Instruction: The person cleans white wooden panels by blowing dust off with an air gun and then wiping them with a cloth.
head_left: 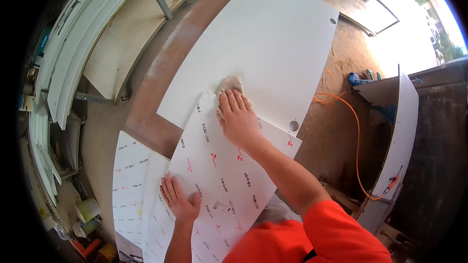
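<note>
My right hand (240, 119) presses a beige rag (231, 83) down where a printed-film panel (222, 160) meets a plain white panel (263, 39). The fingers lie together over the cloth, which bunches out past the fingertips. Flat on the printed panel's left side rests my left hand (180, 202), fingers stretched and thumb apart, holding nothing. The printed panel lies nearest my body and overlaps the white one's near edge. Two round holes show along the white panel's right side, one near and one far.
A brown board (151, 112) lies beneath the panels. More printed panels (129, 185) are at the left. White boards (73, 73) lie on a rack at far left. An orange hose (358, 136) runs over the dusty floor to an air gun (391, 185) by an upright board (397, 141).
</note>
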Motion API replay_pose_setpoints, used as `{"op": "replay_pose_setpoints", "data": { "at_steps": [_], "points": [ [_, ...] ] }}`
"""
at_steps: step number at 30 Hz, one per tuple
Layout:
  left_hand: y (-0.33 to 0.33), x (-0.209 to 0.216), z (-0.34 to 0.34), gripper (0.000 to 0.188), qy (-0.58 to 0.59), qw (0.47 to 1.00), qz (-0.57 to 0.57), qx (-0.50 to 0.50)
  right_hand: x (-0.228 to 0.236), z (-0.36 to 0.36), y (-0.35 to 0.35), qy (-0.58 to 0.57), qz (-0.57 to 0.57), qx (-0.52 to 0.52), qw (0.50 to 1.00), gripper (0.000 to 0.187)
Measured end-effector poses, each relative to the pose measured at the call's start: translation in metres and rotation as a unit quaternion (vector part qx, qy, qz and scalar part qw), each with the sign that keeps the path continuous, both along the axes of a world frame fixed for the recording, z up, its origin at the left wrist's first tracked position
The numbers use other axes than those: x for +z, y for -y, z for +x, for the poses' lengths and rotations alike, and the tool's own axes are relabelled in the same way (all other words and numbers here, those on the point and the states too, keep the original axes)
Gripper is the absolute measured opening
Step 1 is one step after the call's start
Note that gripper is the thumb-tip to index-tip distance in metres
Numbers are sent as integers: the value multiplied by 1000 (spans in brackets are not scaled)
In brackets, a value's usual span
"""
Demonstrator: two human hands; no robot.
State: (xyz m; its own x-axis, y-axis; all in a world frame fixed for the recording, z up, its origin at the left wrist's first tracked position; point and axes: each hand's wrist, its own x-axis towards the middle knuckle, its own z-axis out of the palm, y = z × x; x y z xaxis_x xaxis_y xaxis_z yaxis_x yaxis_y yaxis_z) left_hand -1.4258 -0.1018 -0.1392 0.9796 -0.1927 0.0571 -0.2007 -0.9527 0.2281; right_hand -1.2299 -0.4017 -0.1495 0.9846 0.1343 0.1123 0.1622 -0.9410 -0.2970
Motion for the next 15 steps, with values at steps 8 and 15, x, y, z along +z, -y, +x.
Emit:
{"op": "replay_pose_setpoints", "data": {
  "at_steps": [8, 15],
  "points": [
    [-5, 0, -1, 89, 8, 999, 40, 0, 8, -196, 151, -142, 98, -250, 953, 37],
    [-6, -2, 2, 88, 15, 999, 47, -22, -49, -280, 124, -66, 710, -500, 492, 17]
  ]
}}
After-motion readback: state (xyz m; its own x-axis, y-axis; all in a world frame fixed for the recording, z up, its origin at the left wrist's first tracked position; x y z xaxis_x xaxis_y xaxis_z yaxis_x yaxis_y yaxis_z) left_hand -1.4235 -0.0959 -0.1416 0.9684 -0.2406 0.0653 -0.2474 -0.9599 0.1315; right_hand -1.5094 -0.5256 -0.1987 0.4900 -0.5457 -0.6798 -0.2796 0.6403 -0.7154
